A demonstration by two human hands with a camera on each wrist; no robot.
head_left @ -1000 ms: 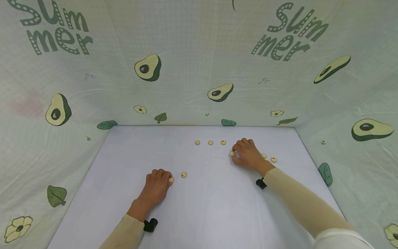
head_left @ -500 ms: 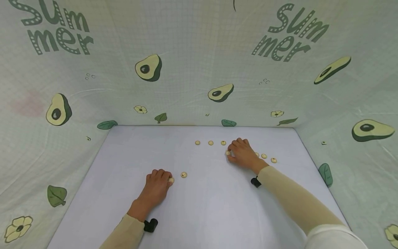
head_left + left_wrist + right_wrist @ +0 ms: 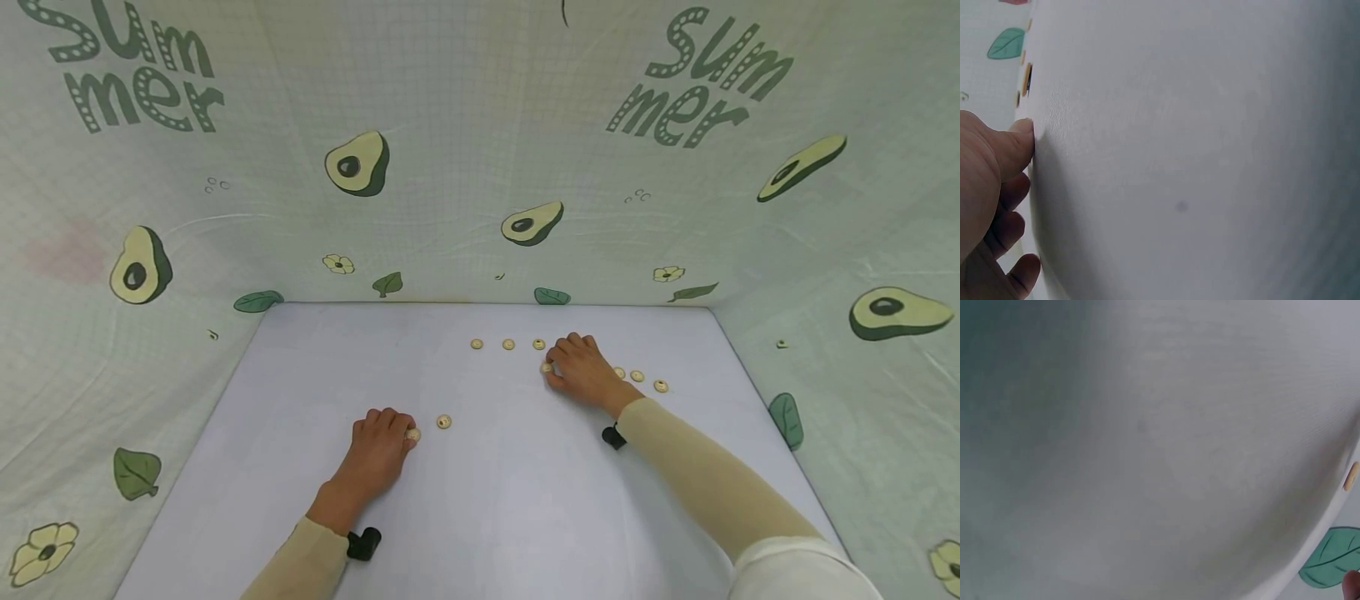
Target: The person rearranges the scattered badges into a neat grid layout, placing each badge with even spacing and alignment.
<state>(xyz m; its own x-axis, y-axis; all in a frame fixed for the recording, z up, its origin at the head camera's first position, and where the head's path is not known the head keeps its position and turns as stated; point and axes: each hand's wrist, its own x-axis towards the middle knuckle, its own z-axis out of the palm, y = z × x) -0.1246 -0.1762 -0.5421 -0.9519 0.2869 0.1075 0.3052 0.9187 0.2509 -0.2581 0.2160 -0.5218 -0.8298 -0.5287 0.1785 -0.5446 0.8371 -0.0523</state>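
Observation:
In the head view my left hand (image 3: pixel 378 450) rests low on the white table and pinches a small round pale wooden disc (image 3: pixel 413 434) between thumb and fingers. Just to its right lies another wooden disc (image 3: pixel 444 422) with a dark mark. Farther back, my right hand (image 3: pixel 583 371) pinches a disc (image 3: pixel 547 367) at its fingertips. Behind and left of that hand, three discs lie in a row, the rightmost disc (image 3: pixel 538 344) close to its fingers. The left wrist view shows the left thumb (image 3: pixel 1017 147) and curled fingers; the right wrist view catches only a fingertip (image 3: pixel 1352 585).
Beside the right wrist lie three more discs, with the middle disc (image 3: pixel 637 376) between the others. A printed cloth (image 3: pixel 450 167) with avocados hangs behind the table (image 3: pixel 495 517) and on both sides. Each wrist wears a black camera.
My right hand has slid left with its disc, toward the back row. One disc that it covered now shows beside the wrist. The left hand stays in place.

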